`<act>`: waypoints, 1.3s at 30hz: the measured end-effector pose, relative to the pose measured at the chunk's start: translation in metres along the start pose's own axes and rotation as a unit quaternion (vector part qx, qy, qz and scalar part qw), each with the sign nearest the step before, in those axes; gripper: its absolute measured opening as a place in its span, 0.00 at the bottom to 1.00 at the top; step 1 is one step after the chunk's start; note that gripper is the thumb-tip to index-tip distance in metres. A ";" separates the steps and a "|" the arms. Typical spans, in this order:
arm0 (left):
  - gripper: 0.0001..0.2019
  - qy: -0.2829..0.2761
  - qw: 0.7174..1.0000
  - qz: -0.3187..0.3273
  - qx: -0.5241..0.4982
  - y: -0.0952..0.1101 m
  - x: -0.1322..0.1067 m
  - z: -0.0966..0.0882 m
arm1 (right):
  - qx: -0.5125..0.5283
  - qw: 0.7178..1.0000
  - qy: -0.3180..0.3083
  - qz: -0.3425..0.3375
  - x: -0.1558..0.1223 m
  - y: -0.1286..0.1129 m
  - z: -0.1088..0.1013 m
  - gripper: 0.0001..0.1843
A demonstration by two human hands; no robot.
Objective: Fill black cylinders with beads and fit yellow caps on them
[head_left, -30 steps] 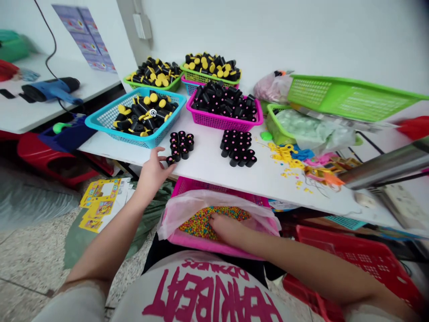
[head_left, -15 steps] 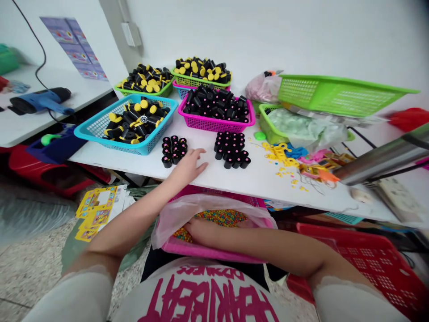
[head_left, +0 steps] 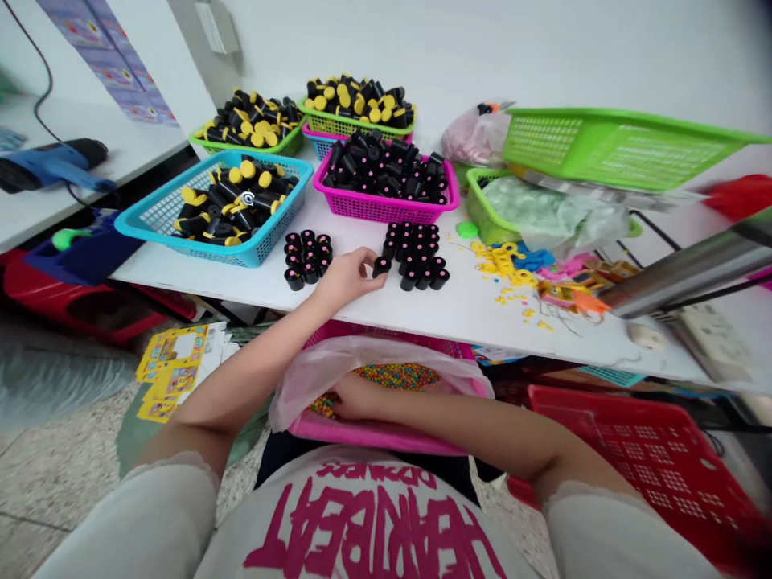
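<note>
On the white table, my left hand (head_left: pixel 350 278) pinches a small black cylinder (head_left: pixel 382 266) with a pink dot on top between thumb and fingers. This piece is at the left edge of a group of upright black cylinders (head_left: pixel 424 278). Left of the hand stands a smaller group of the same cylinders (head_left: pixel 294 278). Down at my lap, my right hand (head_left: pixel 355 396) reaches into a heap of small multicoloured beads (head_left: pixel 401 376). The beads lie in a clear plastic bag (head_left: pixel 295 379) lining a pink basket (head_left: pixel 374 434). The right fingertips are hidden.
Behind are a blue basket (head_left: pixel 141 219) and green basket (head_left: pixel 208 146) of black-and-yellow pieces, and a magenta basket (head_left: pixel 386 211) of black cylinders. Yellow bits (head_left: pixel 500 265) lie scattered right, near a metal tube (head_left: pixel 681 269). A red crate (head_left: pixel 657 450) stands lower right.
My left hand has moved right from beside the smaller group and taken hold of a black cylinder. The right hand stays in the beads. The view has shifted slightly.
</note>
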State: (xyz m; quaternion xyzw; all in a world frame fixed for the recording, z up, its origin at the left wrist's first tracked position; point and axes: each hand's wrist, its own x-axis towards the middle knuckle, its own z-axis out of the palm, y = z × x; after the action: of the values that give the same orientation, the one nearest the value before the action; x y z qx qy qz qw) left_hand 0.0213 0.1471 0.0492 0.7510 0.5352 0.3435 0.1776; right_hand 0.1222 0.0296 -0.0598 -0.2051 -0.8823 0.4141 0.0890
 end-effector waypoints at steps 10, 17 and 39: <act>0.14 -0.094 0.995 0.044 0.002 0.019 -0.141 -0.069 | 0.088 0.993 -0.018 0.076 -0.054 -0.013 -0.050 0.16; 0.18 -0.126 0.990 0.052 -0.028 0.009 -0.190 -0.027 | 0.025 0.993 0.112 0.043 -0.074 -0.039 -0.071 0.18; 0.18 -0.055 0.997 0.026 -0.043 0.002 -0.182 -0.032 | -0.278 0.959 0.043 0.021 -0.085 -0.067 -0.102 0.23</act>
State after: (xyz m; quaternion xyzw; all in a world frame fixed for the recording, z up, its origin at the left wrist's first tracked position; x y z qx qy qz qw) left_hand -0.0348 -0.0250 0.0136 0.7739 0.4900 0.3290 0.2294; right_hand 0.2122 0.0248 0.0581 -0.2578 -0.9535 0.1453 0.0578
